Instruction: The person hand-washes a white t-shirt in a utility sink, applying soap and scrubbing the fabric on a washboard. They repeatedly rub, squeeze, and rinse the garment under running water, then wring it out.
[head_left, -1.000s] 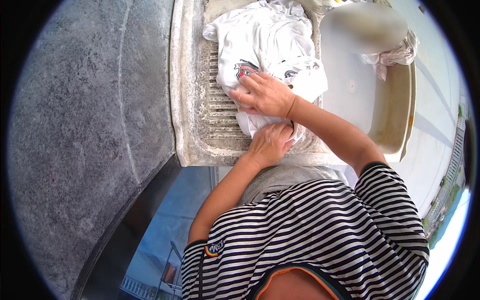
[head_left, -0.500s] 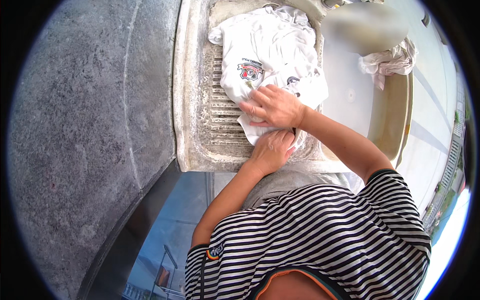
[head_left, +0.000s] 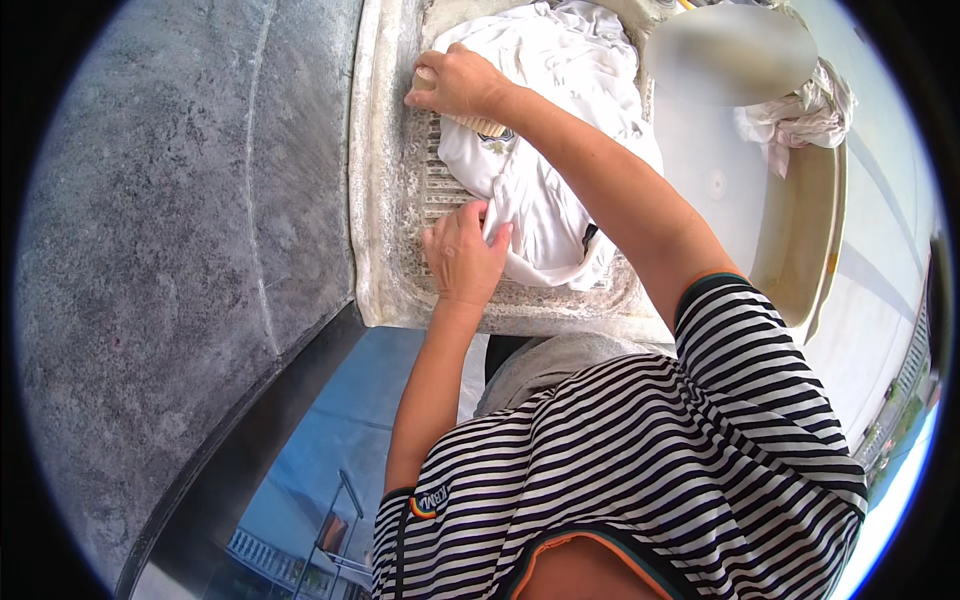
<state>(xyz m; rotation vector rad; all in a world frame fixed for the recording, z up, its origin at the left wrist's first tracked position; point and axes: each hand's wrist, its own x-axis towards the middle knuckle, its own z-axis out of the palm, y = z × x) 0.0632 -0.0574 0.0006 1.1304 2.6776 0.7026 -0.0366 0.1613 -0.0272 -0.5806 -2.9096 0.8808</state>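
Observation:
A white shirt (head_left: pixel 560 150) lies bunched over the ribbed washboard of a worn stone sink (head_left: pixel 400 290). My left hand (head_left: pixel 465 255) pinches a fold of it near the board's lower left, thumb and fingers closed on the cloth. Farther up and to the left, my right hand (head_left: pixel 462 85) is closed around what looks like a pale scrub brush (head_left: pixel 483 126). Its bristles show below the hand, over the shirt's dark printed emblem; most of its body is hidden by my fingers.
Right of the washboard is a basin of cloudy water (head_left: pixel 700 190). A blurred round shape (head_left: pixel 730 55) covers its far part, and a wet pale cloth (head_left: pixel 800 120) hangs by its right rim. A grey stone counter (head_left: pixel 160 200) borders the sink on the left.
My right hand has moved from the shirt's lower middle up and left, with the brush now showing. My left hand has shifted left and up, lifting a fold. The shirt's lower part is rearranged.

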